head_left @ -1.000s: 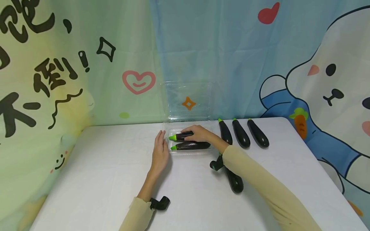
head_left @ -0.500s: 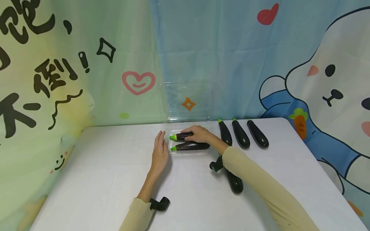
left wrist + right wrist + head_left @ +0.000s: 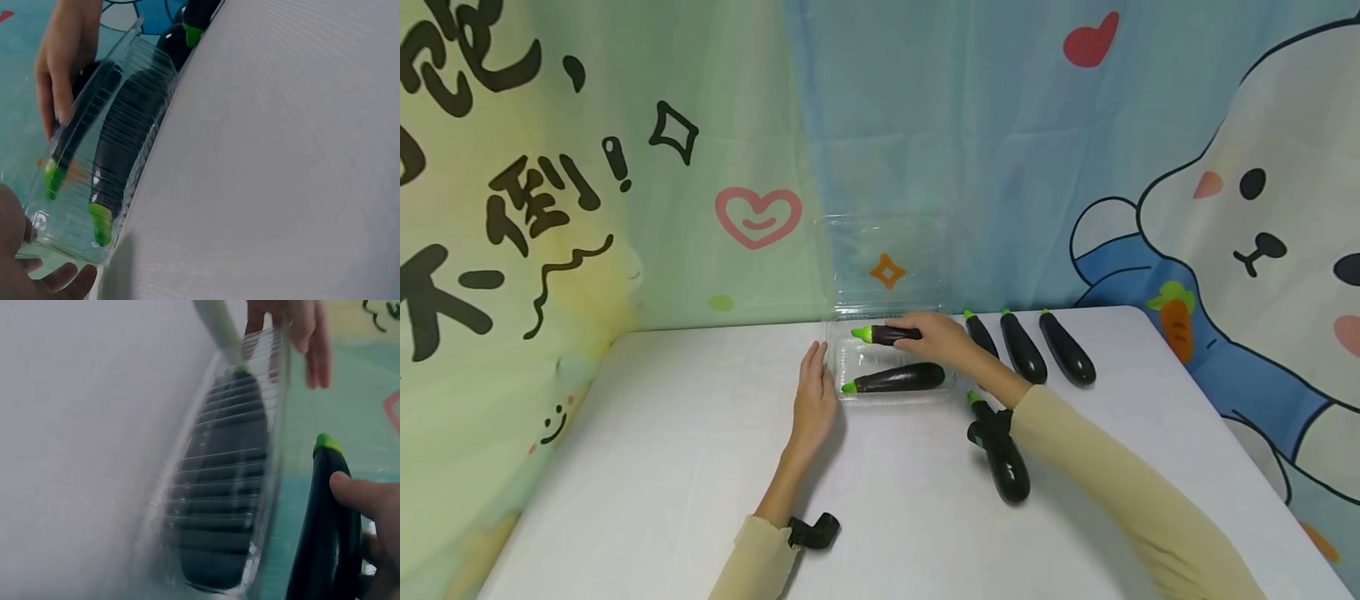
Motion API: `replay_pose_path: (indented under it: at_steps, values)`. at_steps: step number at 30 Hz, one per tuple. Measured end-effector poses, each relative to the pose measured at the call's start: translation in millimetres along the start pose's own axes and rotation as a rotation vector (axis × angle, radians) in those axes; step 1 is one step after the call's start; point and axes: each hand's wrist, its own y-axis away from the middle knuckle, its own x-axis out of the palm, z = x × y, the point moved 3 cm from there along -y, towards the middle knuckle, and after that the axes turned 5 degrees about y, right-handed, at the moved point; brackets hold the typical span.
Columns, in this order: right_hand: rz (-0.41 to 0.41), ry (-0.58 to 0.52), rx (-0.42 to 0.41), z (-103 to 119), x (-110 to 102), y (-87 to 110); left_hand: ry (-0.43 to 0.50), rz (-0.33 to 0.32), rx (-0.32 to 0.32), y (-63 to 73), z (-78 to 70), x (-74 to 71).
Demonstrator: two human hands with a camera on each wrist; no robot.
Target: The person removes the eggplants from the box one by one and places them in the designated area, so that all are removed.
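My right hand grips a dark eggplant with a green stem over the back part of a clear plastic clamshell box. In the right wrist view the held eggplant appears above the box's rim, thumb on its side. A second eggplant lies in the front of the box, its stem to the left. My left hand rests against the box's left side with straight fingers, and its fingers also show in the left wrist view beside the box wall. The transparent lid stands raised at the back.
To the right of the box, three eggplants lie along the table's back edge, among them a middle eggplant and a right eggplant. Another eggplant lies nearer, partly behind the right wrist camera. A printed curtain hangs behind the white table.
My right hand has lifted its eggplant and moved it back and slightly right, away from the front eggplant in the box. The left hand has stayed at the box's left side.
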Motion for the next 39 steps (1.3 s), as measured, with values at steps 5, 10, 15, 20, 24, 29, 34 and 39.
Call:
replay_pose_path:
  at_steps: [5, 10, 15, 20, 24, 29, 34, 39]
  values:
    - [-0.106, 0.087, -0.009, 8.3, -13.6, 31.4, -0.003, 0.002, 0.001, 0.7, 0.5, 0.3]
    - [-0.168, 0.066, -0.025, 13.6, -16.5, 62.7, -0.004, 0.002, 0.004, 1.0, 1.1, -0.5]
    - [-0.222, 0.035, -0.009, 17.0, -19.6, 92.7, 0.001, 0.012, -0.001, 0.9, 0.3, -0.6]
    - [-0.267, 0.024, 0.044, 14.5, -22.0, 120.8, 0.007, 0.017, -0.002, 1.0, 0.8, 0.3]
    - [-0.308, 0.005, 0.091, 8.1, -23.4, 142.6, 0.0, 0.014, -0.001, 0.5, 1.3, 0.5]
    - [-0.349, -0.009, 0.144, -4.9, -22.5, 166.7, 0.0, 0.016, -0.001, 0.3, 1.0, -0.5]
    - [-0.385, 0.0, 0.158, -15.8, -19.0, 184.4, 0.005, 0.016, -0.002, -0.2, 0.9, -1.0]
    - [-0.451, 0.048, 0.161, -22.3, -18.7, 197.8, 0.004, 0.016, -0.009, 0.2, 0.7, -0.8]
